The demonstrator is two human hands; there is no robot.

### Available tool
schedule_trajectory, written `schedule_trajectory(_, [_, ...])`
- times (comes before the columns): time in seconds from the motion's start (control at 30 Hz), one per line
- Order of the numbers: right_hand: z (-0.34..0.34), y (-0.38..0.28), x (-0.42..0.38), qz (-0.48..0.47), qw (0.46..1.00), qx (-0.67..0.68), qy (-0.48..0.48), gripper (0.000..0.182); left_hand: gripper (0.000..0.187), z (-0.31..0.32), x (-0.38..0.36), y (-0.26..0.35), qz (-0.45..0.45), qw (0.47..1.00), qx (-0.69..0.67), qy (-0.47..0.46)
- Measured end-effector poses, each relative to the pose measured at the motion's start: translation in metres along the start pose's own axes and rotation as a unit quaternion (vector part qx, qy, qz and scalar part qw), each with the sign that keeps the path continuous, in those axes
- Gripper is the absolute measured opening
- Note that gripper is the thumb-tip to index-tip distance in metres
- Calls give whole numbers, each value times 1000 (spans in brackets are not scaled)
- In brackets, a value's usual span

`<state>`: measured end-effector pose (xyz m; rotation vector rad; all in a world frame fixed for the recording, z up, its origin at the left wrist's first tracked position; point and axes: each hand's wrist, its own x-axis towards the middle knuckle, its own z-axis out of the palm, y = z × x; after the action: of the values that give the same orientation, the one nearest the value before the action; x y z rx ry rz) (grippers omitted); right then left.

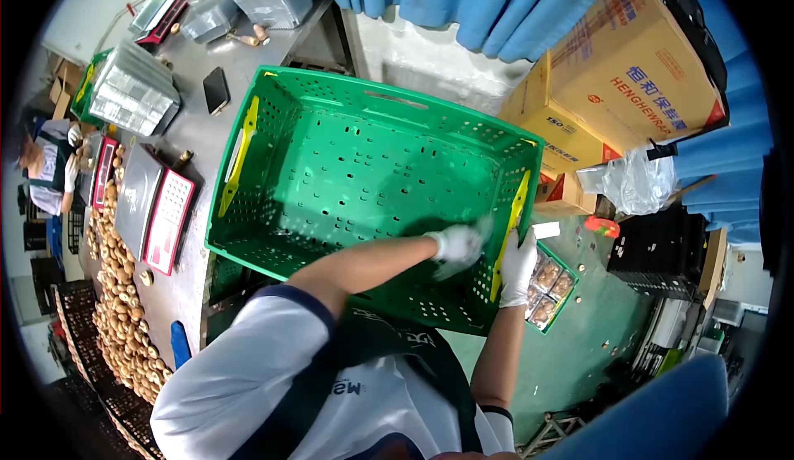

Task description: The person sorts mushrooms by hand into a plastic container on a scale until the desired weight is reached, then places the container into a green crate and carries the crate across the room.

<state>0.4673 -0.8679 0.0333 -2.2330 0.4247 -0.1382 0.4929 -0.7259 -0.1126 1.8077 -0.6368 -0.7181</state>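
A big green crate (372,171) with yellow handles lies tilted across the middle of the head view, its perforated inside showing. My left hand (459,245), in a white glove, reaches over the near side into the crate's right part. Motion smears its fingers, and a pale blur surrounds them; whether it holds something is unclear. My right hand (519,271), also gloved in white, grips the crate's right rim beside the yellow handle, with its fingers wrapped over the edge.
At left, a metal table (186,295) bears mushrooms (124,319), red-and-white scales (169,220), a phone (216,90) and clear trays (135,88). Another person (51,162) stands at far left. A small green crate of packed mushrooms (548,286) is on the floor; cartons (637,71) stand upper right.
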Motion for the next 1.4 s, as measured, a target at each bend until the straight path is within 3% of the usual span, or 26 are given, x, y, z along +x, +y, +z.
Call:
schedule_trajectory(0.03, [0,2,1,-1,1000,9,-4,24,23,-2,-40,12,91,978,127,-141])
schedule_trajectory(0.1, [-2,1,0,22,997,67,3,25,29,20,-111,0,38,937,249,-241])
schedule_trajectory(0.13, [-4,3,4,53,993,105,5,25,29,-20,-120,62,-68,939,210,-262])
schedule_trajectory(0.17, [-6,4,7,85,986,144,5,25,25,-31,-133,45,-27,987,59,-148])
schedule_trajectory(0.2, [-8,12,6,19,978,185,98,25,22,-45,-136,45,-61,995,-45,-61])
schedule_trajectory(0.23, [-8,2,4,26,944,270,188,25,18,-62,-135,50,-92,984,-149,34])
schedule_trajectory(0.3, [-18,-41,-7,-27,912,319,257,27,14,-93,-132,74,-37,953,-149,261])
schedule_trajectory(0.37, [-12,-95,-25,-124,958,210,150,33,16,-103,-130,111,28,890,-357,281])
schedule_trajectory(0.4, [1,-118,-28,-233,955,177,40,44,18,-111,-132,133,76,899,-355,246])
schedule_trajectory(0.43, [1,-116,-24,-201,964,35,-169,49,21,-121,-134,152,125,904,-348,214])
schedule_trajectory(0.5, [21,-139,-14,-253,927,111,-255,46,28,-138,-143,165,93,946,-174,257])
schedule_trajectory(0.53, [20,-150,-1,-230,915,135,-304,43,31,-142,-156,171,124,928,-197,291])
schedule_trajectory(0.57, [24,-167,15,-315,915,12,-252,39,35,-145,-175,179,156,906,-217,329])
schedule_trajectory(0.6, [25,-190,28,-378,896,45,-226,36,39,-152,-205,195,107,909,-137,379])
schedule_trajectory(0.63, [30,-195,59,-375,895,103,-217,32,42,-153,-226,189,123,880,-58,455])
schedule_trajectory(0.67, [33,-219,82,-531,839,98,-72,24,41,-155,-252,182,108,858,-1,502])
schedule_trajectory(0.7, [36,-234,112,-556,827,85,-17,25,40,-154,-279,177,91,833,53,543])
schedule_trajectory(0.77, [54,-251,179,-546,838,7,0,26,36,-141,-337,167,22,815,20,579])
schedule_trajectory(0.87, [110,-267,265,-500,848,-177,-18,28,30,-104,-415,147,-71,729,54,679])
schedule_trajectory(0.97, [183,-314,288,-490,826,-277,-14,32,31,-48,-477,121,-195,630,27,751])
schedule_trajectory(1.07, [269,-394,247,-563,780,-268,-46,35,33,8,-513,98,-304,528,-42,792])
schedule_trajectory(1.13, [328,-448,186,-660,726,-155,-119,38,32,38,-527,76,-345,487,-56,800])
schedule_trajectory(1.17, [353,-476,142,-731,658,-15,-180,30,33,47,-533,67,-352,485,-52,799])
schedule_trajectory(1.3, [416,-584,-40,-741,581,-26,-335,25,32,34,-582,41,-355,544,-46,759])
schedule_trajectory(1.37, [461,-626,-95,-786,529,-1,-318,28,31,18,-619,30,-349,555,-15,755])
schedule_trajectory(1.4, [477,-648,-120,-783,533,-28,-319,30,31,10,-639,22,-338,549,-2,764])
